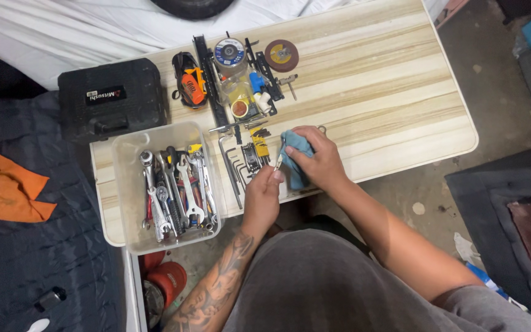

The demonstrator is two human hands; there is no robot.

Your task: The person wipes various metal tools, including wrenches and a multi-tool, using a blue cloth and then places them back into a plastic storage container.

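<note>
While the left hand (262, 195) pinched a small silvery metal key (279, 161), the right hand (316, 161) gripped a crumpled blue cloth (294, 147) against it; several dark hex keys (236, 166) lay unwiped on the pale wooden desk (388, 92).

Table (388, 92): holds everything below.
Tub (124, 154): on the table's left end, wrenches (176, 190) in it.
Case (110, 98): behind the tub.
Hex keys (236, 163): right of the tub.
Discs (254, 54): behind the hex keys, side by side.
Cloth (295, 150): right of the hex keys, in the right hand (314, 161).
Left hand (262, 200): just before the cloth.
</note>
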